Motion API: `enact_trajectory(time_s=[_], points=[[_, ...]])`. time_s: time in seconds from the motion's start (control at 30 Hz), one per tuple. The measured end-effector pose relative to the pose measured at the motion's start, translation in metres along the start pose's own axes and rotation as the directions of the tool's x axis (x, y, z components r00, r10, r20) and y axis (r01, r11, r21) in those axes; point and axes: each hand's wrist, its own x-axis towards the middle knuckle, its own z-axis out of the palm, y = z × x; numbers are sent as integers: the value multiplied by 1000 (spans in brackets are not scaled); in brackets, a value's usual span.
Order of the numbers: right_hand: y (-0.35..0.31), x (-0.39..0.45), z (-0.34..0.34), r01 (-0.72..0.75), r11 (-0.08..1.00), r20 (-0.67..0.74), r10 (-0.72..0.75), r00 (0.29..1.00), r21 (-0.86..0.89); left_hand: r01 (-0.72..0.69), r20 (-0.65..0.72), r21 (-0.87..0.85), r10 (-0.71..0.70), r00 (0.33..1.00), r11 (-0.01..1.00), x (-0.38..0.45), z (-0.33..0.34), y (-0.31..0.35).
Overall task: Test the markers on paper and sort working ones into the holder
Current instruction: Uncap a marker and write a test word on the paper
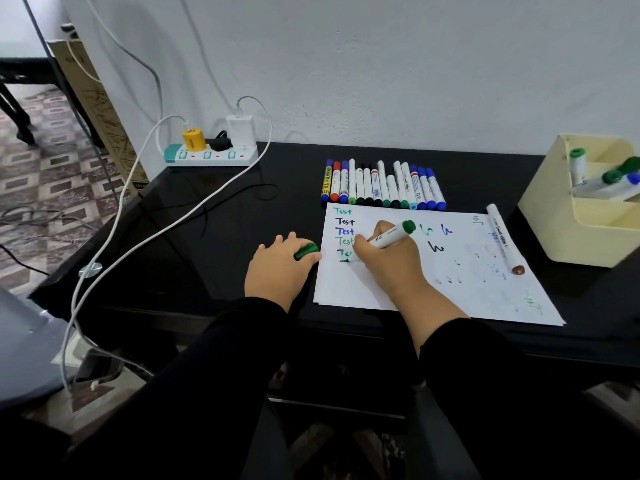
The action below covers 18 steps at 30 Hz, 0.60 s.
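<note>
Your right hand (384, 258) grips the green marker (391, 234) writing mid-frame; left hand (277, 268) holds its cap (306, 251); unpinned paper (433, 271) could slide and smear.

The right hand (388, 261) grips a white marker with a green end (393, 234), tip on the white paper sheet (450, 292) lying on the black glossy desk (207, 244). The left hand (277, 268), just left of the sheet, holds a green ribbed cap (306, 251). A row of capped markers (382, 187) lies at the far edge; a cream plastic holder (554, 230) stands right.
</note>
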Motion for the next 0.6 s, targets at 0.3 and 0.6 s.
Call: enact_trajectory(time_s=[0.3,0.6], points=[[-2,-4,-2,-14,999,37,13,999,36,19,2,24,-19,1000,1000,0,0,1],[-3,-2,-3,-33,999,-36,34,999,35,-5,-17,6,5,1000,1000,-3,-1,1]])
